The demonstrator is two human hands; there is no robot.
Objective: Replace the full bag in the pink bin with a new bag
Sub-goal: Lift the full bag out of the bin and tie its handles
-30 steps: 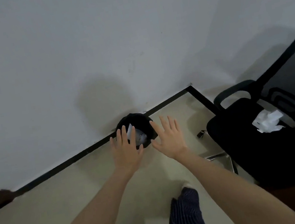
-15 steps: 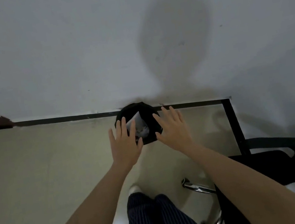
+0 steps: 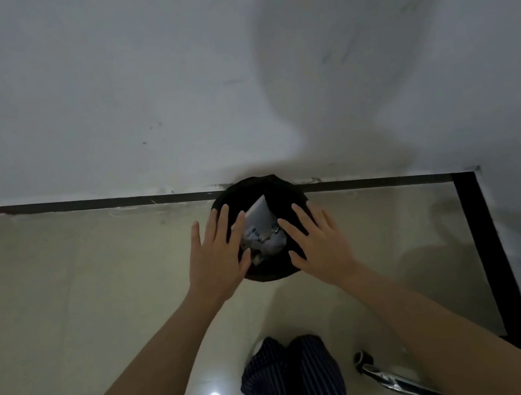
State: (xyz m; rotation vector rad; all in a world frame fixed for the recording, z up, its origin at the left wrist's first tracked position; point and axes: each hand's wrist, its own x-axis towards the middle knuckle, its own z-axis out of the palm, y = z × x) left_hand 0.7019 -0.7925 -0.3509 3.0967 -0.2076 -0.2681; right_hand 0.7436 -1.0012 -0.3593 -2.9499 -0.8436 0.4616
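A small round bin lined with a black bag stands on the floor against the white wall. The black bag covers its rim, so no pink shows. White paper trash fills the bag's mouth. My left hand hovers over the bin's left side, fingers spread, holding nothing. Over the right side, my right hand is spread the same way and holds nothing. I cannot tell whether either hand touches the bag.
The bin sits at a black baseboard strip along the wall, near a corner at the right. A chrome chair leg with a caster lies at the lower right. My striped trouser legs are below the bin.
The view has swung and closed in, so the bin appears larger and nearer the centre. The office chair has left the view. Both hands stay spread over the bin's sides.
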